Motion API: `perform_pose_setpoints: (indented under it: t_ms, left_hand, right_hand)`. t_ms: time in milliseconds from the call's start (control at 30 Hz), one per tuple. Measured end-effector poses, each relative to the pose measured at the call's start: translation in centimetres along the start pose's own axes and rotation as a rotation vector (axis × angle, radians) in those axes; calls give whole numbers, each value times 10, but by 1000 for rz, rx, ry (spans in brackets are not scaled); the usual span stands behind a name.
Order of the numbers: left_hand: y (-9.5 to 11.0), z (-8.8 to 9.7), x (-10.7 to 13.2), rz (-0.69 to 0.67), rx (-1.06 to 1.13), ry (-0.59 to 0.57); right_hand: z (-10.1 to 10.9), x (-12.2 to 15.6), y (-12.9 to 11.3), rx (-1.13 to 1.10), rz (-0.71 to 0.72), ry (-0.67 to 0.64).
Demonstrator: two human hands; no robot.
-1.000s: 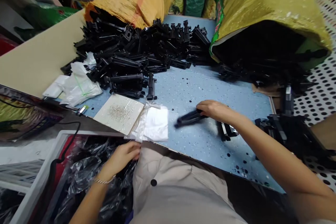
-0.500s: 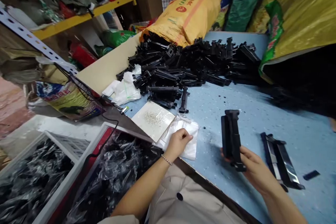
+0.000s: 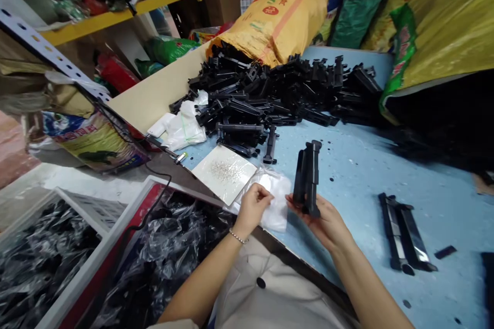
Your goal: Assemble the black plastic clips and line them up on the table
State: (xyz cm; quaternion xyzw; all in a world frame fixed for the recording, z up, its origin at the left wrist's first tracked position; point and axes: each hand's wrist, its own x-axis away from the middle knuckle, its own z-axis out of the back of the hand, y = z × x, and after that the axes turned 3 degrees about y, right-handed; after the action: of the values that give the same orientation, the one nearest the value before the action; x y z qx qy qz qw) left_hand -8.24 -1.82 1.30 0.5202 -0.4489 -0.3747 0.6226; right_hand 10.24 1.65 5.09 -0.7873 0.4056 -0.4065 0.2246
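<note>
My right hand grips a pair of long black plastic parts by their lower end, holding them upright above the blue table. My left hand is closed in a pinch over a stack of clear plastic bags. What its fingertips hold, if anything, is too small to make out. Beside the bags, a white square board carries a scatter of tiny shiny pieces. Two more black parts lie side by side to the right.
A large heap of black parts spills from a yellow sack at the back. Another yellow sack stands at right. Crates of bagged black parts sit at lower left. A small black piece lies on the blue table.
My right hand has brought the black parts leftward, closer to my left hand. My left hand has shifted slightly left and stays pinched over the bags.
</note>
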Motion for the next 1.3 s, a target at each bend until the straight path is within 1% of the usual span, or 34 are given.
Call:
perform_pose_setpoints:
  t_ms: [67, 100, 233, 267, 333, 400, 433, 467, 500, 567, 633, 667, 767, 833, 867, 967, 1033, 1100, 1133, 1167, 1200, 1233, 1267, 1300]
  left_hand:
    - [3, 4, 1, -51, -59, 36]
    - [3, 5, 1, -55, -68, 26]
    - [1, 4, 2, 4, 4, -70]
    - [1, 4, 3, -25, -32, -78]
    - [3, 8, 3, -167, -213, -92]
    - [7, 14, 3, -305, -430, -113]
    - [9, 16, 1, -337, -513, -119]
    - [10, 18, 0, -348, -570, -118]
    - [11, 19, -2, -350, -607, -116]
    - [11, 19, -8, -362, -633, -116]
    - [9, 19, -11, -382, -620, -144]
    - [9, 19, -12, -387, -610, -159]
    - [16, 24, -5, -420, -590, -218]
    - [28, 27, 8, -478, -576, -310]
    - [35, 27, 15, -509, -558, -379]
    - [56, 22, 39, -586, -470, -587]
    - [64, 15, 50, -606, -454, -659]
    - [68, 10, 56, -592, -498, -644]
    - [71, 10, 58, -582, -523, -610]
    - [75, 14, 60, -566, -541, -567]
    - [80, 21, 63, -541, -558, -518]
    - [87, 33, 67, -495, -577, -468]
    - [93, 50, 72, -421, -606, -429]
    - [98, 73, 76, -311, -650, -393]
  right_hand:
    - [-5, -1, -4, -36, 40, -1]
    - [-8, -2, -4, -58, 52, -10]
    - [-19, -9, 2, -101, 52, -49]
    - [-20, -11, 4, -78, 48, -36]
    - [-19, -12, 6, 18, 71, 29]
    - [-12, -5, 3, 138, 130, 83]
    - [-6, 2, 0, 189, 138, 71]
    - [0, 11, -3, 225, 107, 27]
    - [7, 21, -5, 240, 31, -40]
    - [20, 40, -4, 212, -219, -172]
    - [32, 52, 5, 112, -448, -220]
    - [36, 54, 11, 43, -522, -218]
    - [45, 45, 30, -166, -658, -237]
    - [46, 33, 36, -251, -689, -282]
    - [45, 26, 37, -258, -675, -296]
    - [32, 10, 33, -102, -508, -256]
    - [17, 8, 30, 70, -366, -205]
    - [1, 14, 29, 309, -165, -150]
    - [-7, 19, 30, 438, -56, -136]
    - [-13, 24, 29, 562, 38, -154]
    - [-17, 29, 28, 652, 95, -207]
    - [-19, 33, 25, 696, 109, -281]
    - [-17, 36, 19, 723, 105, -344]
    - [-12, 38, 10, 751, 107, -366]
